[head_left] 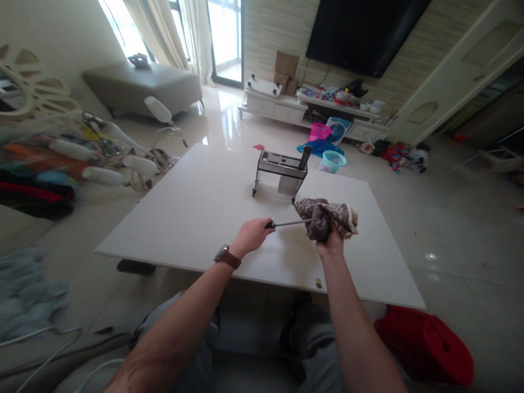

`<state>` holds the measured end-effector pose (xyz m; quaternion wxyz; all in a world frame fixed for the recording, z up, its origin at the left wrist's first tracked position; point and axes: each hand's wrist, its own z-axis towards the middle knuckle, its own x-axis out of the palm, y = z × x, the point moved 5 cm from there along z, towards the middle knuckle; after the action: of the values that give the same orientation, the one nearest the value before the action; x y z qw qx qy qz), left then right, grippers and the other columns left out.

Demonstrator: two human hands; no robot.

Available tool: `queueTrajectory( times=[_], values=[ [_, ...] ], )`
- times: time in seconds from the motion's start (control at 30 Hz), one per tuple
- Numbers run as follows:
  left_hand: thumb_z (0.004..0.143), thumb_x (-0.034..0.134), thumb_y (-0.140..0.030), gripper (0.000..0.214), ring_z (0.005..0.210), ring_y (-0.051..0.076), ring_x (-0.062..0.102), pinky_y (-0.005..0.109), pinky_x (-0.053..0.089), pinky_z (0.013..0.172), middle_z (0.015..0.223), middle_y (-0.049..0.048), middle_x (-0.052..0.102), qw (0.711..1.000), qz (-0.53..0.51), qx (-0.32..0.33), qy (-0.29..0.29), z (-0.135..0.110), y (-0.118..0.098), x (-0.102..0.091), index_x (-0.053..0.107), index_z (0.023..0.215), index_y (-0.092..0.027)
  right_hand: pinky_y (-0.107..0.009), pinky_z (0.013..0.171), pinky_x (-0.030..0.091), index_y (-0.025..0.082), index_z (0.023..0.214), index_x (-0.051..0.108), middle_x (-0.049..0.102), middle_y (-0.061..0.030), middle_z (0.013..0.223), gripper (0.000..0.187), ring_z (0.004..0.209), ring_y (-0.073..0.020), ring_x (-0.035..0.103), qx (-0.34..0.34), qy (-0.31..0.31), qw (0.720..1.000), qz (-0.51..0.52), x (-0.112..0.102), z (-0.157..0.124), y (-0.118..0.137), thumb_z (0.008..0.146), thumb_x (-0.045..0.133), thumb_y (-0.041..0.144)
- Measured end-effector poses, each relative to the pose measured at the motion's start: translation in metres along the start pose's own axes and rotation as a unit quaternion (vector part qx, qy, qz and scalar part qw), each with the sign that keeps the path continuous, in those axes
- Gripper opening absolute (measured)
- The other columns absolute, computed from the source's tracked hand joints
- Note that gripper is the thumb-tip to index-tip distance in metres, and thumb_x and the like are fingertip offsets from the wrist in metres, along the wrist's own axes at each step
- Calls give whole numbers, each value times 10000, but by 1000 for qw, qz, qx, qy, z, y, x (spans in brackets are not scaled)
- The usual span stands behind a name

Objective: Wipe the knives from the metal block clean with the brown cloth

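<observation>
Above the table, my left hand (pixel 252 236), with a brown-strapped watch on its wrist, is closed on the black handle of what looks like a honing steel (pixel 291 222). Its thin grey shaft points right and runs into a bunched brown-and-cream patterned cloth (pixel 313 217). My right hand (pixel 332 244) grips this cloth from below, around the far part of the shaft, so the tip is hidden. Beyond both hands stands a knife rack (pixel 280 160) with a slotted top. A dark handle (pixel 305 157) sticks up at its right end, and a broad blade (pixel 286 184) hangs under it.
The white table (pixel 176 218) carries a small sticker (pixel 318 283) near its front edge. On the floor behind are a pink basket (pixel 320 131) and a light-blue basket (pixel 332 161). A red stool (pixel 426 344) stands at front right, a lamp with white shades (pixel 104 176) at left.
</observation>
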<state>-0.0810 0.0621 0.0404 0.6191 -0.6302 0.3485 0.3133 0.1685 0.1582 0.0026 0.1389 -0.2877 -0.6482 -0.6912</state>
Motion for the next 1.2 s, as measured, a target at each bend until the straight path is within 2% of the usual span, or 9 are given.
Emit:
queueTrajectory(
  times=[0.1, 0.23, 0.33, 0.43, 0.57, 0.7, 0.83, 0.97, 1.2],
  values=[
    [1018, 531, -416, 261, 975, 232, 704, 291, 450, 780, 1093, 58, 780, 1000, -20, 2, 10, -4, -9, 2, 712, 1146, -277, -485, 1202, 471, 261, 1083, 762, 781, -6, 1195, 399, 1201, -225, 710, 34, -28, 999, -2, 6, -14, -1, 696, 847, 310],
    [1023, 473, -441, 328, 924, 227, 692, 293, 459, 774, 1020, 67, 779, 998, -62, 7, 15, -5, -24, 8, 732, 1065, -243, -508, 1202, 465, 246, 1117, 740, 761, -37, 1245, 493, 1262, -268, 672, 17, 9, 1000, -11, 29, -43, -7, 648, 881, 296],
    [1007, 454, -340, 312, 939, 224, 691, 296, 480, 800, 1044, 80, 787, 992, -122, 13, 13, -3, -32, 15, 733, 1009, -200, -538, 1216, 444, 287, 1264, 684, 713, -31, 1359, 657, 1299, -261, 645, 2, 54, 998, -29, 47, -62, -14, 640, 888, 298],
    [961, 463, -242, 275, 968, 235, 706, 301, 495, 810, 1074, 97, 796, 988, -153, 9, 8, -2, -33, 21, 729, 944, -178, -558, 1231, 414, 291, 1324, 645, 680, -40, 1412, 725, 1307, -250, 634, -5, 68, 996, -53, 55, -71, -19, 643, 894, 313],
    [973, 453, -266, 290, 976, 263, 724, 321, 499, 797, 1077, 122, 798, 993, -118, 9, 2, -3, -31, 22, 729, 936, -183, -555, 1238, 400, 269, 1309, 645, 682, -52, 1403, 722, 1280, -239, 643, -8, 65, 996, -52, 54, -70, -22, 635, 904, 303],
    [1002, 441, -298, 310, 1018, 281, 732, 332, 503, 817, 1113, 131, 792, 998, -60, 3, 2, -3, -31, 20, 736, 1023, -205, -551, 1225, 417, 257, 1276, 660, 691, -57, 1386, 657, 1260, -239, 651, -8, 70, 996, -50, 52, -65, -25, 662, 886, 309],
    [1023, 435, -331, 317, 1018, 289, 737, 342, 500, 820, 1105, 128, 793, 1000, -15, -5, 12, -1, -32, 19, 729, 1063, -218, -570, 1209, 432, 272, 1334, 632, 670, -65, 1419, 719, 1280, -258, 648, 0, 57, 997, -58, 49, -61, -28, 664, 886, 329],
    [1031, 424, -338, 325, 1018, 293, 737, 345, 497, 812, 1101, 129, 791, 1000, -5, -2, 14, 1, -33, 19, 724, 1069, -219, -587, 1211, 426, 264, 1336, 632, 676, -70, 1411, 723, 1273, -265, 651, 3, 54, 997, -59, 49, -59, -28, 663, 886, 336],
    [1027, 422, -324, 324, 1020, 306, 737, 356, 499, 808, 1115, 136, 788, 1000, -4, 10, 5, -2, -35, 19, 718, 1096, -214, -537, 1199, 459, 254, 1221, 692, 744, -35, 1264, 579, 1199, -241, 690, 9, 46, 998, -49, 47, -62, -30, 675, 873, 318]
  ],
)
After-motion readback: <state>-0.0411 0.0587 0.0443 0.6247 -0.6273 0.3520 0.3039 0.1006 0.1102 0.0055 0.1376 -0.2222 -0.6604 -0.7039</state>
